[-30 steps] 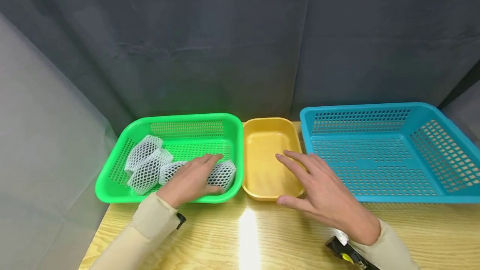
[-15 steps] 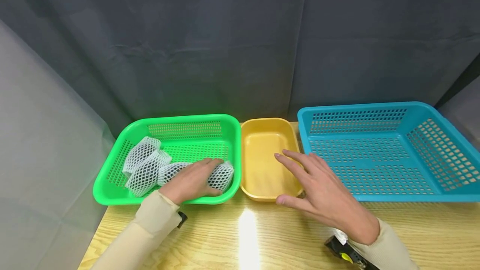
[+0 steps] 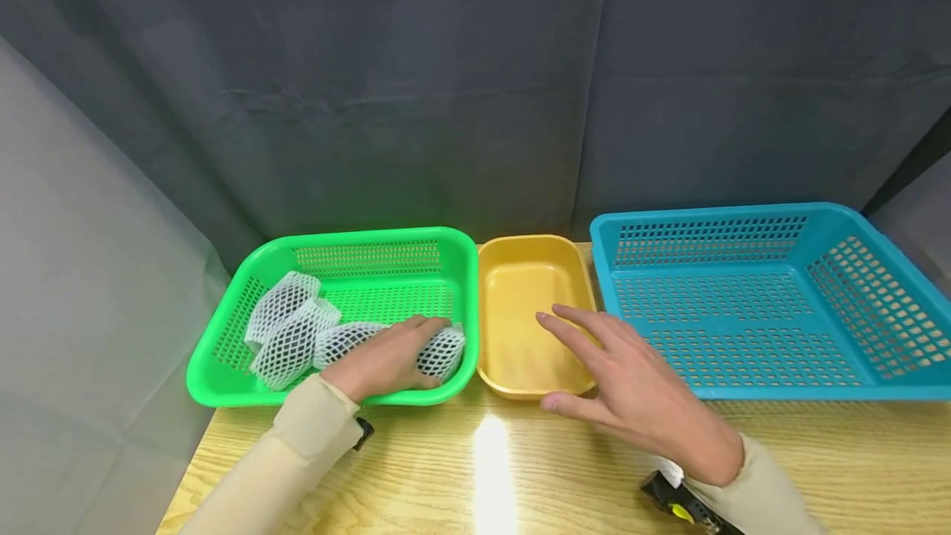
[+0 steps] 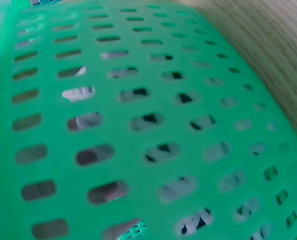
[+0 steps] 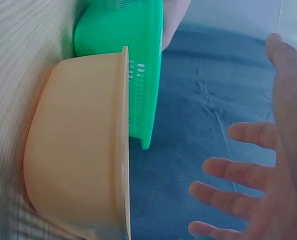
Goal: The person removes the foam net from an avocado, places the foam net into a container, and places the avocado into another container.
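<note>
My left hand [image 3: 390, 357] reaches into the green basket [image 3: 461, 271] and grips the rightmost white foam net sleeve [image 3: 443, 353], with fingers curled over its far side and thumb at its near side. Dark gaps show through the mesh; what is inside is hidden. Several similar sleeves [image 3: 291, 345] lie to the left in the same basket. In the left wrist view the slotted basket wall [image 4: 138, 140] hides most of the hand. My right hand [image 3: 631, 382], holding nothing, hovers with spread fingers over the front right of the yellow tray [image 3: 520, 353].
A blue slotted basket [image 3: 713, 337] with nothing in it stands to the right of the yellow tray. All three containers sit side by side on a wooden table [image 3: 416, 469]. A dark curtain [image 3: 416, 89] hangs behind, and a grey cloth wall [image 3: 96, 271] closes the left side.
My left hand has lowered onto the rightmost net sleeve, its fingers closing around the far side. My right hand has shifted slightly left, still spread.
</note>
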{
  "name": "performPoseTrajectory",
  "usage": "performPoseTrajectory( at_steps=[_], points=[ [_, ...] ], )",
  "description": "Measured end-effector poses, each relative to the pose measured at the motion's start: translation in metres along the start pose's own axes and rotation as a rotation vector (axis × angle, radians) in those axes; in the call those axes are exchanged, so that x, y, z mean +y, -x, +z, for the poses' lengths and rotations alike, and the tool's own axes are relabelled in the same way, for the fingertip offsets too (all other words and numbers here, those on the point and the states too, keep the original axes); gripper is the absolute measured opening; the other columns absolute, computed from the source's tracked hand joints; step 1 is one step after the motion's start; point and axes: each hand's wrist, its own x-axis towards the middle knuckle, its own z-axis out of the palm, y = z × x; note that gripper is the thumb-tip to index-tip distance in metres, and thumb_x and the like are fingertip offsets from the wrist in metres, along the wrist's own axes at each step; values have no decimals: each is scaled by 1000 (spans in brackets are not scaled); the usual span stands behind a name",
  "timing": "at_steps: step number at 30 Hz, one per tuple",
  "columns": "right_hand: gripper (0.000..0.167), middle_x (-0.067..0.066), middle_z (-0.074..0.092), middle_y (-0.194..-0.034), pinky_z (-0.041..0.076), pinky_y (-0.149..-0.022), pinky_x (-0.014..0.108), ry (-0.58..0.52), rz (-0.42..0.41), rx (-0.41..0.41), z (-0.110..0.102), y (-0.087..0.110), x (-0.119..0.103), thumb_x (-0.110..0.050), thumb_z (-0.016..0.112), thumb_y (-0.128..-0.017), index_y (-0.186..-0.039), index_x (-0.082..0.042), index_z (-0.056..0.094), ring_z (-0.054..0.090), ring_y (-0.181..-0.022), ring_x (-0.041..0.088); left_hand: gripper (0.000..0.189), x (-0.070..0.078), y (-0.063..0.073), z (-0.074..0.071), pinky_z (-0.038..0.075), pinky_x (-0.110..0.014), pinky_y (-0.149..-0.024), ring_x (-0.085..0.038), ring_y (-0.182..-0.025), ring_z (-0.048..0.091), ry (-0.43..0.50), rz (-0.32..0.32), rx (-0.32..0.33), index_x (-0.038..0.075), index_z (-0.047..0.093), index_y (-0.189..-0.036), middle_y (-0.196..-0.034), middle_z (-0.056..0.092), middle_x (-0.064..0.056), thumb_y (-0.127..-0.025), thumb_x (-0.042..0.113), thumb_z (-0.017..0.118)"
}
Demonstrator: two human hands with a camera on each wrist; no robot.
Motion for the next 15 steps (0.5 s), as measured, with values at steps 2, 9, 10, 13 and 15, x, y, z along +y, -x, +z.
performPoseTrajectory(
  at_steps=[2, 9, 10, 13, 15],
  points=[
    [82, 8, 55, -152, 51, -104, 54, -5, 2, -5, 2, 0, 0, -61, 73, -88, -156, -25, 46, 60, -128, 33, 83, 0, -1, 0, 43, -54, -119, -37, -148, 47, -9, 2, 3, 13, 45, -156, -159, 50, -13, -85, 30, 84],
    [79, 8, 56, -151, 51, -103, 53, -12, -1, -24, 8, 0, -2, -65, 67, -90, -155, -25, 47, 62, -127, 33, 79, -2, -2, 1, 52, -51, -109, -34, -130, 61, -39, 22, 29, 16, 49, -153, -147, 57, -13, -82, 27, 84],
    [79, 9, 57, -151, 52, -103, 54, -12, -6, -22, 8, 0, -3, -65, 67, -90, -154, -25, 48, 62, -127, 34, 79, -2, -2, 1, 52, -50, -108, -33, -128, 61, -41, 28, 34, 16, 49, -152, -146, 57, -13, -82, 27, 84],
    [79, 9, 57, -150, 53, -102, 54, -8, -14, -19, 10, 0, -3, -66, 67, -90, -154, -25, 48, 62, -128, 34, 79, -2, -1, 0, 52, -50, -109, -33, -128, 61, -50, 42, 47, 15, 49, -152, -146, 57, -14, -81, 27, 84],
    [79, 9, 57, -150, 53, -102, 54, -8, -18, -19, 10, 0, -4, -66, 66, -90, -154, -24, 48, 62, -129, 34, 80, -3, -1, 0, 51, -52, -110, -35, -131, 59, -51, 47, 56, 15, 49, -153, -148, 56, -15, -82, 27, 84]
  ],
)
